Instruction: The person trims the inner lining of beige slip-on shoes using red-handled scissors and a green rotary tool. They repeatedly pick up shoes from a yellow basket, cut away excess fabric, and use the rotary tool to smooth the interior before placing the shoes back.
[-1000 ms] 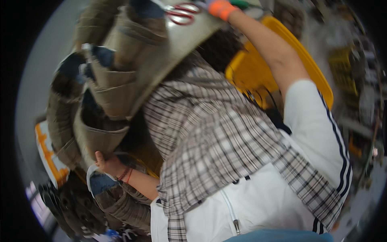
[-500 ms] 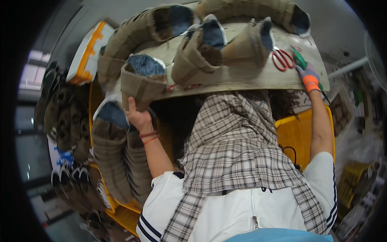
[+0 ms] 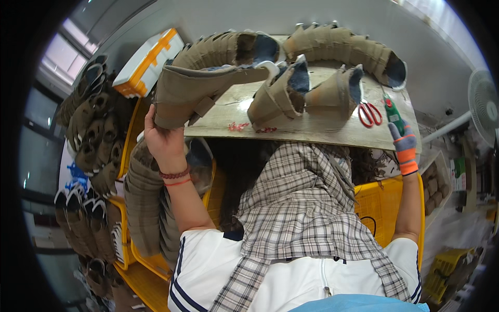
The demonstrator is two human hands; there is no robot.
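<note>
My left hand [image 3: 165,142] grips a brown shoe upper [image 3: 182,91] from below, at the left front of the table. The upper lies tilted on its side, with a strap tab hanging down and little of its blue-grey fleece lining showing. My right hand [image 3: 406,150], in a grey and orange glove, is at the table's right edge. Its thumb and fingers stand apart around the rear end of a green handheld tool [image 3: 393,114] with a thin tip. Red-handled scissors [image 3: 370,114] lie beside the tool. Two more uppers, one folded open [image 3: 278,93] and one beside it [image 3: 335,96], sit mid-table.
Curved rows of nested uppers [image 3: 215,49] line the table's back. Red scraps [image 3: 238,126] lie near the front edge. Yellow crates [image 3: 384,208] flank my lap, the left one holding stacked uppers [image 3: 143,203]. A white and orange box [image 3: 145,65] and a fan [image 3: 483,106] stand at the sides.
My left hand has raised and turned the upper from standing open to lying sideways. My right hand has slid back along the green tool, baring more of it. The whole view has shifted.
</note>
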